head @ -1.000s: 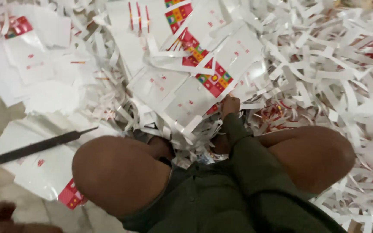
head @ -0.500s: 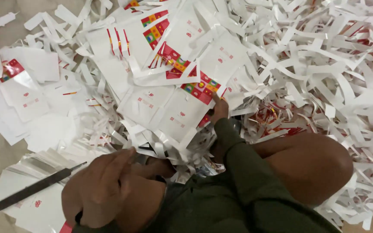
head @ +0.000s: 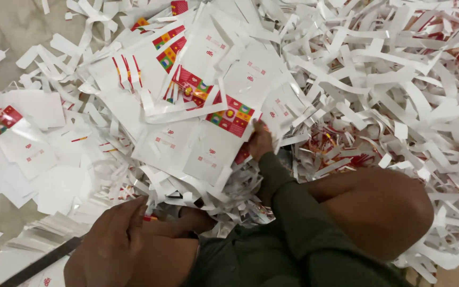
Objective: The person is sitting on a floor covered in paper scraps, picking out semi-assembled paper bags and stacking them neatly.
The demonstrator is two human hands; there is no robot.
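My right hand [head: 260, 142], at the end of a dark green sleeve, grips the lower edge of a white printed sheet [head: 216, 143] with a red and multicoloured patterned band. That sheet lies on a fanned stack of similar white sheets [head: 150, 85]. Resting flat on my left knee is my left hand [head: 117, 234], fingers stretched out and holding nothing. It sits close to the cut paper strips in front of my legs. My right knee [head: 383, 210] is raised at the right.
White paper strips [head: 378, 79] with red scraps cover the floor at the right and top. More white sheets [head: 27, 149] lie at the left. A long dark blade or bar [head: 41, 264] rests at the lower left beside bare grey floor [head: 6, 26].
My left hand has come up from the lower left corner and settled on my left knee. My right hand has stayed at the edge of the printed sheet.
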